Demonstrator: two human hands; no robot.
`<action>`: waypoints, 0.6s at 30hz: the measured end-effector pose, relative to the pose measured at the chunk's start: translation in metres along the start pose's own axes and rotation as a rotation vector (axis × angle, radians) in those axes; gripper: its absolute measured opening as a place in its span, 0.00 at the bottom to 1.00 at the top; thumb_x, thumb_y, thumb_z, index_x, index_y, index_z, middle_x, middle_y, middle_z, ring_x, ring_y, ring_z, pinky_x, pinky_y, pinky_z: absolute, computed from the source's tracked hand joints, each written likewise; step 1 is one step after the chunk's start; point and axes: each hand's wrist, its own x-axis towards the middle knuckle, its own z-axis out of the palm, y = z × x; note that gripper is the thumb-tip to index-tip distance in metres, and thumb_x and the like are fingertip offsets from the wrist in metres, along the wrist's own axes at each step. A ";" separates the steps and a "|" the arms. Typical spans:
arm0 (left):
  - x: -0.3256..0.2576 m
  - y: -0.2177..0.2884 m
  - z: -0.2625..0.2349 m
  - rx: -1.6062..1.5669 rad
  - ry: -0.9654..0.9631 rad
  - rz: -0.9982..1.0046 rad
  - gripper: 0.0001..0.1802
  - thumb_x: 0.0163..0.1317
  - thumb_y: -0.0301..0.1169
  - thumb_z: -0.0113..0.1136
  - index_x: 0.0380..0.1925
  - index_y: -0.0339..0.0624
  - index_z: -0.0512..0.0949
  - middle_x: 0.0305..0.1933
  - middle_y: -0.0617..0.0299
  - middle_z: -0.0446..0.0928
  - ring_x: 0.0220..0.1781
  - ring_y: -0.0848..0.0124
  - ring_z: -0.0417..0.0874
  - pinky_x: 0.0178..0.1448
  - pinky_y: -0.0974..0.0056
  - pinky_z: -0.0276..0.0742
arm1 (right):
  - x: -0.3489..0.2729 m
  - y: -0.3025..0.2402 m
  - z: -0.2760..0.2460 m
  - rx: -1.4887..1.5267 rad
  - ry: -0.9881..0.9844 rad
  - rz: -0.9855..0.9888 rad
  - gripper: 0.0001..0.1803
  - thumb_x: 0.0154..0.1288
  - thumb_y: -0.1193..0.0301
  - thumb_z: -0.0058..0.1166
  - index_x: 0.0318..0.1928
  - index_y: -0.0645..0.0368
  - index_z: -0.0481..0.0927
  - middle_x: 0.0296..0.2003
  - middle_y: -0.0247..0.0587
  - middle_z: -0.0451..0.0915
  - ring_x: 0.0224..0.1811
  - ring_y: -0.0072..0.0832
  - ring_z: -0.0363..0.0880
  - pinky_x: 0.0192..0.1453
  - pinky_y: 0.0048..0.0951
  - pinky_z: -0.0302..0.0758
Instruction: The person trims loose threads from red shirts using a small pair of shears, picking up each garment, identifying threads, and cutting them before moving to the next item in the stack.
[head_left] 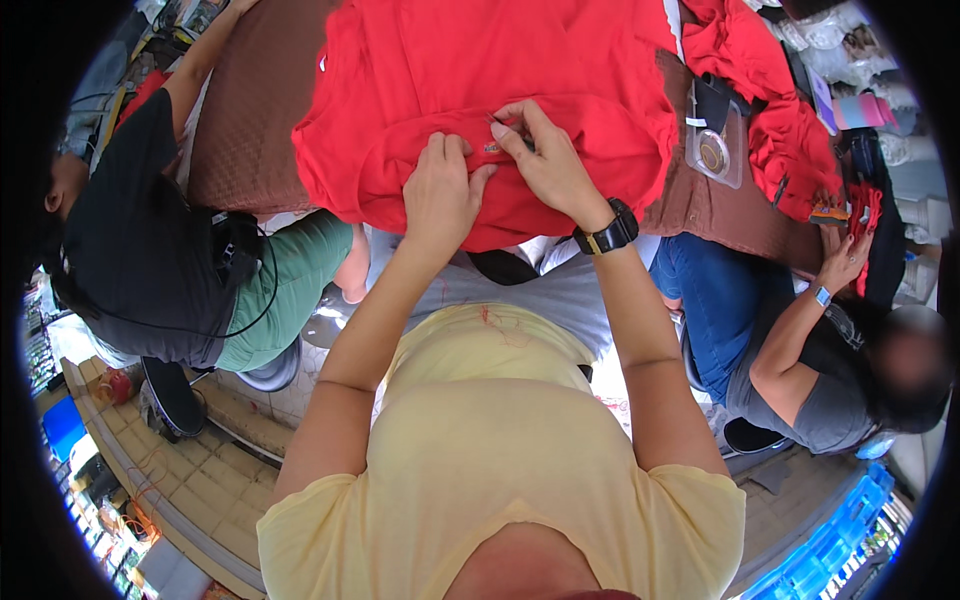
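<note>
Table (245, 130) under a brown cover stretches across 12 o'clock. One person in a dark top (135, 240) sits toward 9 o'clock; another person in jeans (715, 310) sits near 3. Red cloth (480, 65) is bunched at 12, straight ahead of me, reaching past the table's near edge. My left hand (443, 200) lies on its near fold at 11, fingers bent, thumb apart — whether it grips the fabric, I cannot tell. My right hand (550, 165) arches over that fold at 1. Clear plastic box (734, 150) at 2, on the brown cover. Black watch (612, 232) around my right wrist. Little label (491, 148) on the cloth between my hands — and a small dark thing (491, 118), mostly hidden, pinched by my right thumb and forefinger.
</note>
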 end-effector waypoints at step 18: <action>0.001 -0.023 -0.012 -0.455 -0.182 -0.227 0.04 0.71 0.22 0.56 0.37 0.34 0.78 0.34 0.60 0.86 0.33 0.78 0.81 0.39 0.70 0.78 | -0.025 -0.017 -0.006 -0.576 -0.063 -0.339 0.05 0.67 0.68 0.59 0.39 0.55 0.81 0.31 0.40 0.79 0.34 0.46 0.82 0.33 0.47 0.75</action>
